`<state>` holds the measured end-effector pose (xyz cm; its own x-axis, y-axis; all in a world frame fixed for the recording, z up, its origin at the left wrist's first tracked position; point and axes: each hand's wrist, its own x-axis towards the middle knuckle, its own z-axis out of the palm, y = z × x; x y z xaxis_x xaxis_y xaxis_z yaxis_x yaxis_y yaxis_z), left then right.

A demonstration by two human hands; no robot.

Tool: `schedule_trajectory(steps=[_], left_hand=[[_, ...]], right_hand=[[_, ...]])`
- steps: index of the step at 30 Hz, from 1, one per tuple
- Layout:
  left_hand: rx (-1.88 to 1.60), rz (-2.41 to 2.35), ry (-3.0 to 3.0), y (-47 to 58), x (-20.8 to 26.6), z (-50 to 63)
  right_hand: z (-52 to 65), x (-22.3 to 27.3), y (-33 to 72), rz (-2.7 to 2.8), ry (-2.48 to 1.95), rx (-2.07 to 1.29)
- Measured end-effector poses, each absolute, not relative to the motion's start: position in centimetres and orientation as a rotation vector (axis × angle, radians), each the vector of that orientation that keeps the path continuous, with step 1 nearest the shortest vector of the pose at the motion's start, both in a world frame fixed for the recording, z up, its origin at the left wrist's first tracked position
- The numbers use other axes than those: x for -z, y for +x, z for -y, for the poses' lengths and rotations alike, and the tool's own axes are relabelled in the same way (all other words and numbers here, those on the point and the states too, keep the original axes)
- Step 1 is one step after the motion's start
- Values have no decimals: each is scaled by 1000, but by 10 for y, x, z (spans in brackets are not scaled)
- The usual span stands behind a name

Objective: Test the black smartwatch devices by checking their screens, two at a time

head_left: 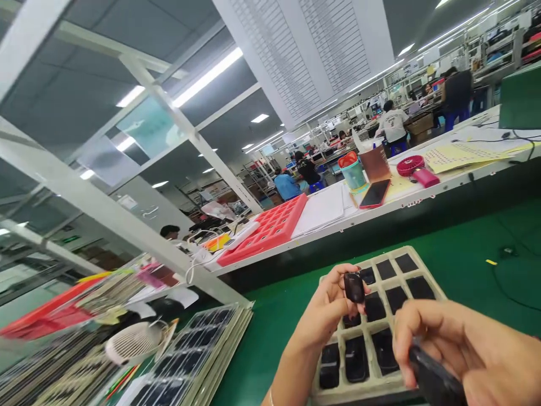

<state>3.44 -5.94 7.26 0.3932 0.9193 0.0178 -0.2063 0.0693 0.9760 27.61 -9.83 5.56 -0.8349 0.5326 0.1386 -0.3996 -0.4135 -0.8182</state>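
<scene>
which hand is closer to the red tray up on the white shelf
Left. The left hand, pinching a small black part, is just below the red tray; the right hand sits farther right and lower.

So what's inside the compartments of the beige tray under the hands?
The beige tray holds small black parts in most visible compartments. The left hand and right hand cover several cells, contents unseen.

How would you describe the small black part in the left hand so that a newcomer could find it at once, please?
On the green bench mat lies a beige compartment tray of black parts. Just above its left edge, the left hand pinches one small black part upright; unlike its neighbours, it is lifted clear of the compartments.
</scene>
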Motion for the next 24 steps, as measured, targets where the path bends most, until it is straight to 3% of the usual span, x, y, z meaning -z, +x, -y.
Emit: schedule_trajectory(steps=[11, 18, 24], left_hand=[[-1067, -994, 1257, 45, -49, 44], [-1098, -1043, 1315, 50, -45, 41], [-1116, -1098, 1400, 49, -40, 38]], right_hand=[[88, -56, 277, 1306, -192, -2112], [2, -44, 272, 1517, -676, -1676], [-11, -28, 273, 1553, -705, -1635]])
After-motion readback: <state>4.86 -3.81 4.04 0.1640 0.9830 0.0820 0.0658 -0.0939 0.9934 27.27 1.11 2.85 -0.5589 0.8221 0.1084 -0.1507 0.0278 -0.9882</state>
